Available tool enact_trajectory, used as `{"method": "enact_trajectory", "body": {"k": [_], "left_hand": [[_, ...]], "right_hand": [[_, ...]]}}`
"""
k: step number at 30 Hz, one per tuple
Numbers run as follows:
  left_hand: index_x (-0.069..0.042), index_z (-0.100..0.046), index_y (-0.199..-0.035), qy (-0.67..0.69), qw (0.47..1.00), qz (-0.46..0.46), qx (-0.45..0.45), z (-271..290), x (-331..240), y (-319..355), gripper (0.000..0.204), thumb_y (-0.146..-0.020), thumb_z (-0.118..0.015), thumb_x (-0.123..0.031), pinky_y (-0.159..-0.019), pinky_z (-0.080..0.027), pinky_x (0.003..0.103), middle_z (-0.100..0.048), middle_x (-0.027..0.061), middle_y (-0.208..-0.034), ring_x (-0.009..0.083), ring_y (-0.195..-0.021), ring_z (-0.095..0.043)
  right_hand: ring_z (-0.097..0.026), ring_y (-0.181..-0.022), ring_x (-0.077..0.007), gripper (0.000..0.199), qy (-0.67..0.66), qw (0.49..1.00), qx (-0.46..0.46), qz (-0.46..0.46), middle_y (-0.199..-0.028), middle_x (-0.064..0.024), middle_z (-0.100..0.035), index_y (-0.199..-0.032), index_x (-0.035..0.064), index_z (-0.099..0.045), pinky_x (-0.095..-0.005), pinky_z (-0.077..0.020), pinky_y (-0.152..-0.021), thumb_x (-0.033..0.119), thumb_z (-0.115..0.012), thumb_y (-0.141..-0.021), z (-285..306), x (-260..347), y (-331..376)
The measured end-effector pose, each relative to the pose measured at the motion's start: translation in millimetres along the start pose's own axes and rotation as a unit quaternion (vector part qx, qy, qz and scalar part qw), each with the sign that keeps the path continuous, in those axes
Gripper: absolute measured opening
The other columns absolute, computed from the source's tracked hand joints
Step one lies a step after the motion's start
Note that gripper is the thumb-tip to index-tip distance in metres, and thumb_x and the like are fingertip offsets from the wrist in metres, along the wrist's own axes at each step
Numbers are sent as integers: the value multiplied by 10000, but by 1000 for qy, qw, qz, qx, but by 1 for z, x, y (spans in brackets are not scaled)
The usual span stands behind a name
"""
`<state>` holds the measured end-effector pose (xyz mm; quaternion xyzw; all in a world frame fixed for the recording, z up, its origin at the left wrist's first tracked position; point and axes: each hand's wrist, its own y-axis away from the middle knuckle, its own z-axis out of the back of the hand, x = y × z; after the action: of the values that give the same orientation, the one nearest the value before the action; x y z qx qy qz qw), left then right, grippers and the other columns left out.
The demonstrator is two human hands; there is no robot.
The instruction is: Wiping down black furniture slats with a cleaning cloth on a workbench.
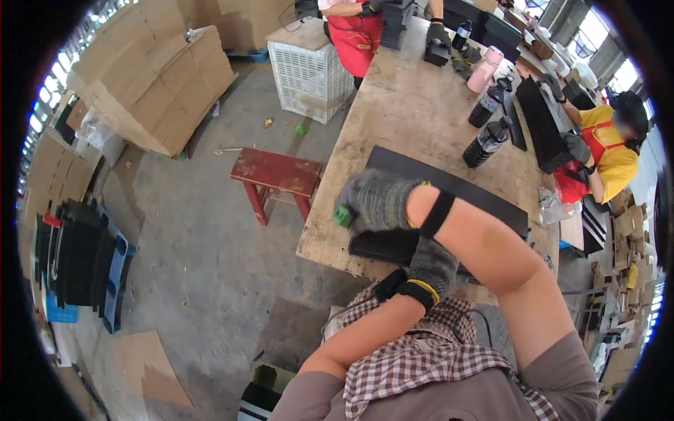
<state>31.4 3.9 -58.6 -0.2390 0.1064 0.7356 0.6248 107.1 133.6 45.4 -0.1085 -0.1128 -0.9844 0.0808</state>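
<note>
My right hand (379, 202), in a grey knitted glove, reaches across to the left over a flat black panel (484, 203). Its fingers are curled around a small green block-like piece (342, 215), which sticks out at the table's left edge; the rest of that piece is hidden in the fist. Under my right forearm, my left hand (433, 266), gloved in grey with a yellow cuff, is at the panel's near edge. The forearm covers its fingers. The panel lies flat on the wooden table (393, 105), close to my body.
Dark-liquid bottles (486, 142) and a pink flask (484, 70) stand beyond the panel. Co-workers in red aprons (354, 38) handle black pieces at the far end and right side. A red stool (277, 172) and white crate (309, 74) stand left.
</note>
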Motion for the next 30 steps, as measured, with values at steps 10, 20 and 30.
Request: {"method": "enact_trajectory", "body": {"k": [10, 20, 30], "left_hand": [[-100, -259, -1641, -109, 994, -15, -13, 29, -4, -2, 738, -1049, -422, -511, -1294, -135, 526, -249, 151, -1713, 385, -1569, -214], [-96, -449, -1544, 25, 998, -64, -6, -17, 23, 7, 558, -1039, -516, -324, -1200, -361, 437, -464, 145, -1584, 337, -1447, -439], [-72, -551, -1381, 47, 987, -95, -124, -11, 20, 9, 482, -988, -607, -345, -985, -507, 483, -610, 162, -1322, 365, -1158, -603]], "right_hand": [[-701, -974, -355, 282, 28, 986, -38, -160, -1005, -144, -747, -974, 110, -746, -474, -541, -876, 317, -825, -800, 16, -36, 5], [-711, -1022, -374, 502, -322, 919, -48, -222, -1065, -199, -758, -1109, 65, -751, -459, -537, -906, 460, -781, -801, -14, -33, 20], [-702, -1027, -403, 510, -287, 926, -63, -239, -1063, -230, -745, -1077, 58, -755, -474, -537, -902, 472, -770, -780, -13, -33, 26]]}}
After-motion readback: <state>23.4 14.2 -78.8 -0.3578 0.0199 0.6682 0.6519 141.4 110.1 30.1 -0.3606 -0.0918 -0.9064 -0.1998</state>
